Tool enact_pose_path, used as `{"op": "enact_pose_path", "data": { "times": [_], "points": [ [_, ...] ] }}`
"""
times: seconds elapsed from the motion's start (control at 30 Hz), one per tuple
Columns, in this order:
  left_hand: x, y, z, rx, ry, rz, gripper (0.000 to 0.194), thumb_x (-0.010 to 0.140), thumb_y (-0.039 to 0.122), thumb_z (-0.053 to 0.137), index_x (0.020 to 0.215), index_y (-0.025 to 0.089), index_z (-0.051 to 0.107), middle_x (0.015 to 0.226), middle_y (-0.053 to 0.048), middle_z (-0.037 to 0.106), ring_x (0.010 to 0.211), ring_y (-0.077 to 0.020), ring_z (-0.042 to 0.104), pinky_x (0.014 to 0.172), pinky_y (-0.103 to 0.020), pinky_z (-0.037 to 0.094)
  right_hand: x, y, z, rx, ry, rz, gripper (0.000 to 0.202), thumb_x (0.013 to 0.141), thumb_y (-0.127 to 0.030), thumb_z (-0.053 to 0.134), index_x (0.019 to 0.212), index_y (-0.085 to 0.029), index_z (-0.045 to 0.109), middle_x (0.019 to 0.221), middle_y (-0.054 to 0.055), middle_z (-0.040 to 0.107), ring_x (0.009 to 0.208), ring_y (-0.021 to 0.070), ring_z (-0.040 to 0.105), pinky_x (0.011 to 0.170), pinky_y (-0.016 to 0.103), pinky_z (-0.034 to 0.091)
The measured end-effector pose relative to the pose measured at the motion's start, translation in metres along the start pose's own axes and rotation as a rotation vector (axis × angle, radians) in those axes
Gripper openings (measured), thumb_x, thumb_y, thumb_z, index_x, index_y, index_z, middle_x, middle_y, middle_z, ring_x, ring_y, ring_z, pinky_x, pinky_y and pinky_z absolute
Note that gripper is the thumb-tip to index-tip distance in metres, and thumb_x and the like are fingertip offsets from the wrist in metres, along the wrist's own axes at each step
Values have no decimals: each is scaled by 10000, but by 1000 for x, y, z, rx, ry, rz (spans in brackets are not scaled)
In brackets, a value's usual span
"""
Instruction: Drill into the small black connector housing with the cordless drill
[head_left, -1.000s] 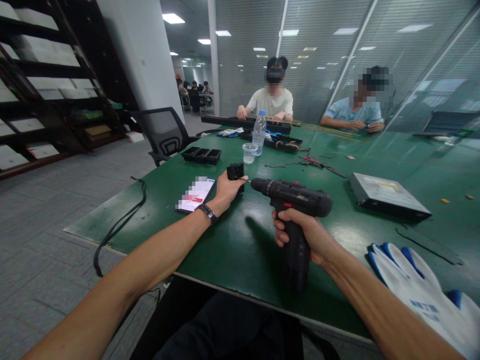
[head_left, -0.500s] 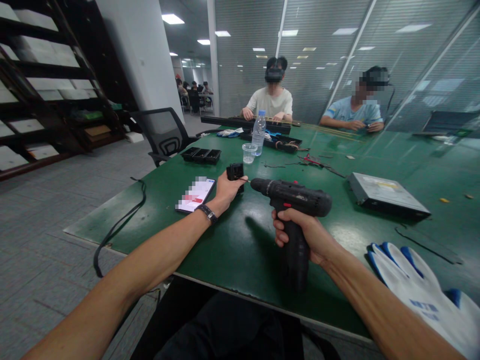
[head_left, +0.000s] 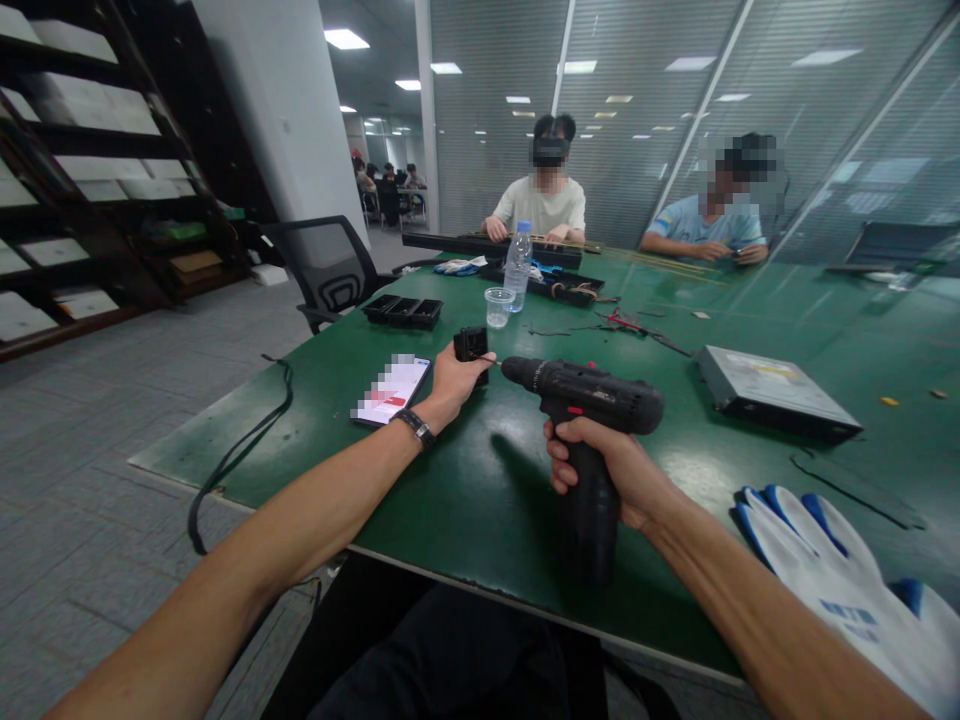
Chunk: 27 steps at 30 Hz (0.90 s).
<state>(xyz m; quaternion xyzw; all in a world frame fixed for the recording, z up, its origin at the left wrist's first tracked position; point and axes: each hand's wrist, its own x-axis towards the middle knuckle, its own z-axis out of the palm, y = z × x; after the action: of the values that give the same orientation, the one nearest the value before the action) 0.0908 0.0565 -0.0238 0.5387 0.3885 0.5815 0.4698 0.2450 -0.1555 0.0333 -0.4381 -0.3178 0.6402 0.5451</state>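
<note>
My right hand [head_left: 592, 460] is wrapped round the grip of a black cordless drill [head_left: 592, 390], which points left. Closed on a small black tray-like plastic part [head_left: 471, 345] is my left hand [head_left: 456, 380], holding it on edge just above the green table. The drill's bit reaches the left thumb and the near side of the part; whether its tip touches is too small to tell. Left of my left hand lies a phone [head_left: 394, 390] with its screen lit. Beyond it sits a black three-compartment tray [head_left: 403, 311] with small bits inside.
A plastic cup [head_left: 498, 308] and a water bottle [head_left: 518, 268] stand beyond my hands. To the right are a metal disc drive [head_left: 776, 390] and white-blue gloves [head_left: 847, 590]. Red-handled pliers [head_left: 626, 321] lie farther back. Two people sit across the green table [head_left: 300, 440].
</note>
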Motion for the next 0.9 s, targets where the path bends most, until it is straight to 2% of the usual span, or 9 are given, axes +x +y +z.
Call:
{"op": "enact_pose_path", "data": {
  "times": [0.9],
  "points": [
    [-1, 4, 1, 1, 11, -3, 344, 645, 291, 924, 903, 169, 731, 889, -48, 745, 825, -200, 656, 771, -308, 506, -1, -1, 0, -5, -7, -4, 176, 756, -284, 831, 809, -156, 723, 661, -20, 575, 492, 119, 517, 508, 294, 530]
  ]
}}
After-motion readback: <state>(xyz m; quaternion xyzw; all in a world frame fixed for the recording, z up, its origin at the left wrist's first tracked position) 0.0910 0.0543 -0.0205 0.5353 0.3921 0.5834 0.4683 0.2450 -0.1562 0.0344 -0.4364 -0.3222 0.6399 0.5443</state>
